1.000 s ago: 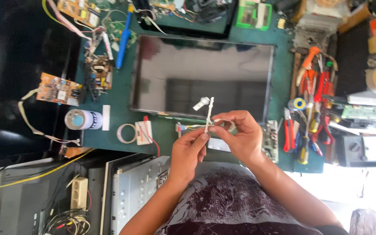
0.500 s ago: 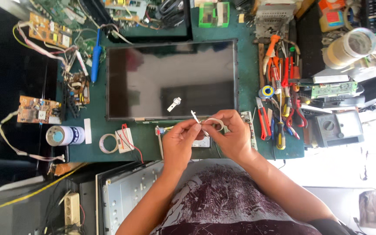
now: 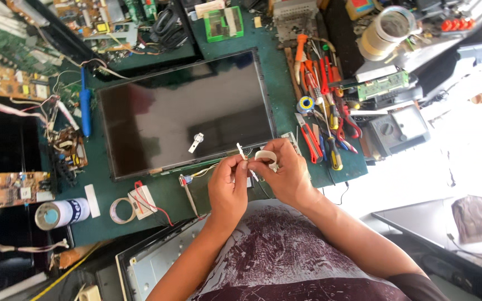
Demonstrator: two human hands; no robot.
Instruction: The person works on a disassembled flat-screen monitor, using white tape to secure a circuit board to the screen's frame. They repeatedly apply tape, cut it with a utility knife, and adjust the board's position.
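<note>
Right now the left hand [image 3: 229, 187] pinches a thin white strip [image 3: 242, 154] while the right hand [image 3: 285, 174] grips a small white tape roll [image 3: 265, 157]; mid-peel, needs steady pulling.

Colours on the repair bench

Dark green bench top [image 3: 168, 192]; glossy black flat screen panel [image 3: 182, 114]; white tape roll [image 3: 265, 158]; blue-handled soldering iron [image 3: 85, 110]; red and orange handled pliers [image 3: 312, 67]; brown circuit board [image 3: 15, 188]; maroon shirt with white speckled print [image 3: 285, 251].
</note>
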